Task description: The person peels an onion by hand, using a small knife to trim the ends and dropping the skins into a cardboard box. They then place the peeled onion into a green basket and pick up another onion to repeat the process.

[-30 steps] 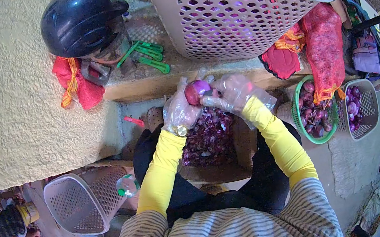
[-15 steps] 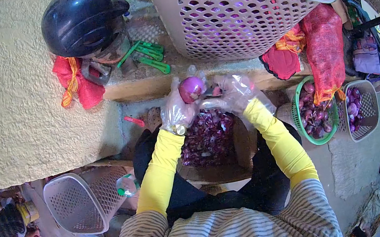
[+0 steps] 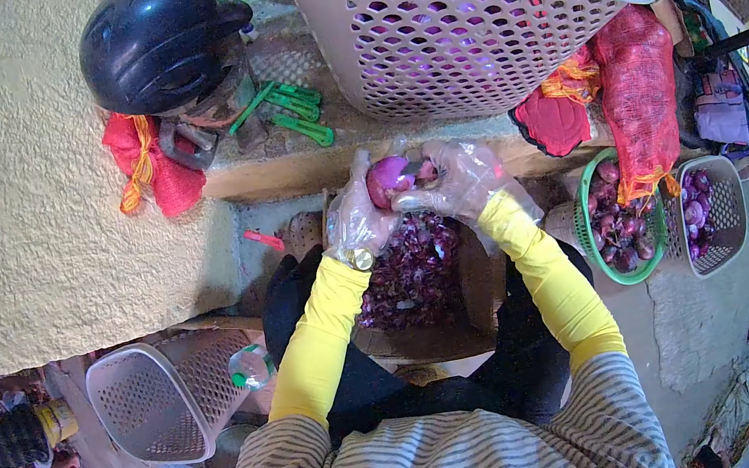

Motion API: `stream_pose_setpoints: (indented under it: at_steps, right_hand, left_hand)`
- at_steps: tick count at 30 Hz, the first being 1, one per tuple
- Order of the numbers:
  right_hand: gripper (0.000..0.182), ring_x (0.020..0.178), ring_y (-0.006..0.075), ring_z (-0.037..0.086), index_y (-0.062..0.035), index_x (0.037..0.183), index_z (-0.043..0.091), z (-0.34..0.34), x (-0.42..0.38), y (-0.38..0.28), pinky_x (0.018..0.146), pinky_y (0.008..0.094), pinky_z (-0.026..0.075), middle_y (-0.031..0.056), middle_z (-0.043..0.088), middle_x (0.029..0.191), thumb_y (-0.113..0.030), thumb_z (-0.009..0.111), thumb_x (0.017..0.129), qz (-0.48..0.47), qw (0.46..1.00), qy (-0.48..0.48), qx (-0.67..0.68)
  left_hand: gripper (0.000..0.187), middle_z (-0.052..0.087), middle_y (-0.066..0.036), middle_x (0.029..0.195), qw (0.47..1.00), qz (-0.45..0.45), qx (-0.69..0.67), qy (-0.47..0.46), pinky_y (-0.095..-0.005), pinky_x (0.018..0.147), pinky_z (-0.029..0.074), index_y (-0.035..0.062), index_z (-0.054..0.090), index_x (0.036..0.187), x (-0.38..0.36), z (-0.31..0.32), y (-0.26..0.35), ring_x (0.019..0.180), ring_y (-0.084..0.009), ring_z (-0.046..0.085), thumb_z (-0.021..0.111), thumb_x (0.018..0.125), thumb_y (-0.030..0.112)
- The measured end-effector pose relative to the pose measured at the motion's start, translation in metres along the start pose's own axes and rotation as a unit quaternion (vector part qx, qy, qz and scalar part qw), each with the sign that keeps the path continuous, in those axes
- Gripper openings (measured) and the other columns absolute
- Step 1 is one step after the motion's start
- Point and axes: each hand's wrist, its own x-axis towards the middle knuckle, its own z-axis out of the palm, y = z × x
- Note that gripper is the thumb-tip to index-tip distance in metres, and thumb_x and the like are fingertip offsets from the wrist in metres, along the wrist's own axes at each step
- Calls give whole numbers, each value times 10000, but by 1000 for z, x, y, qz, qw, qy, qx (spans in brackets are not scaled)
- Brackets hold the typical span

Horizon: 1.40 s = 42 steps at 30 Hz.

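Note:
My left hand (image 3: 357, 212), in a clear plastic glove, is closed around a purple-red onion (image 3: 388, 181). Close beside it, my gloved right hand (image 3: 462, 176) is closed on what looks like a small knife (image 3: 414, 170). Its short dark blade is against the onion's right side, and most of the handle is hidden by the fingers. Below both hands, between my knees, a cardboard box (image 3: 479, 301) holds a heap of onion skins (image 3: 411, 273).
A large perforated basket (image 3: 344, 59) of onions stands ahead. To the right are a green basket (image 3: 586, 242) of onions, a smaller grey basket (image 3: 734, 241) and a red mesh sack (image 3: 640, 102). A helmet (image 3: 156, 47) and green-handled knives (image 3: 301, 112) lie front left; another basket (image 3: 139, 406) is left.
The onion has shifted slightly right and down as my hands came together. The blade, formerly apart from the onion, now meets its right side.

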Motion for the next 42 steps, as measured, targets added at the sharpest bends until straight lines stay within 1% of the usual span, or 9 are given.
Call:
stream_pose_setpoints:
  at_steps: [3, 9, 11, 17, 18, 20, 24, 27, 42]
  right_hand:
    - [669, 700, 331, 698, -106, 846, 714, 2, 2, 1, 687, 437, 553, 112, 705, 744, -753, 752, 680, -17, 1000, 1, -24]
    - [581, 694, 348, 686, -93, 786, 704, 3, -1, -4, 684, 463, 541, 125, 699, 733, -673, 690, 812, -76, 995, 21, -54]
    - [570, 700, 350, 685, -96, 796, 706, 7, -1, -3, 685, 466, 538, 126, 699, 738, -664, 678, 829, -63, 997, 6, -44]
    - [555, 711, 355, 683, -106, 811, 710, 3, -2, -6, 683, 469, 535, 135, 696, 746, -659, 672, 838, -75, 995, -43, -53]
    - [557, 706, 354, 683, -106, 815, 709, 2, -2, -7, 681, 469, 535, 137, 694, 742, -661, 677, 833, -92, 993, -44, -61]
    - [564, 702, 350, 686, -103, 818, 709, -4, -2, -11, 680, 461, 539, 139, 695, 741, -666, 697, 811, -62, 996, -34, -46]
    - [553, 655, 332, 673, -71, 771, 678, -7, -3, -11, 638, 431, 527, 137, 672, 685, -605, 812, 725, -18, 999, 44, 4]
    - [605, 708, 325, 702, -81, 825, 713, -5, -1, -7, 676, 429, 551, 142, 704, 752, -673, 777, 720, 13, 1000, 18, -13]
    - [603, 728, 359, 692, -79, 774, 709, 11, 1, 0, 702, 474, 540, 159, 698, 749, -676, 657, 837, -40, 999, 7, -18]
  left_hand:
    - [522, 636, -150, 1111, 1000, 13, 11, -1, -350, 753, 609, 24, 535, 1292, 0, 1, -1, 840, -218, 638, 579, 1012, 463]
    - [526, 617, -170, 1229, 999, -13, -26, -23, -449, 967, 556, 13, 514, 1316, -6, 4, 0, 1046, -295, 633, 505, 1046, 464]
    - [523, 599, -188, 1280, 975, 91, 191, -66, -497, 1074, 477, 10, 504, 1333, -2, -7, 0, 1175, -337, 586, 432, 1072, 458]
    - [564, 562, -204, 1342, 913, 169, 365, -62, -511, 1113, 444, 17, 453, 1430, 21, -44, 1, 1212, -353, 556, 379, 1086, 458]
    - [564, 562, -204, 1342, 913, 169, 365, -62, -511, 1113, 444, 17, 453, 1430, 12, -29, 2, 1212, -353, 556, 379, 1086, 458]
    - [574, 562, -199, 1353, 999, 5, -33, -27, -483, 1102, 459, 20, 456, 1445, -16, 18, 3, 1210, -335, 562, 393, 1083, 460]
    - [561, 577, -201, 1348, 977, 72, 191, -57, -457, 1092, 469, 22, 478, 1429, 4, -15, 3, 1199, -325, 583, 404, 1081, 455]
    - [552, 585, -202, 1345, 926, 125, 347, -78, -442, 1086, 475, 25, 492, 1420, 10, -26, 3, 1194, -320, 595, 410, 1080, 451]
    - [546, 557, -200, 1369, 996, 40, 56, -50, -489, 1104, 449, 30, 468, 1433, 2, -9, 5, 1223, -342, 564, 397, 1085, 444]
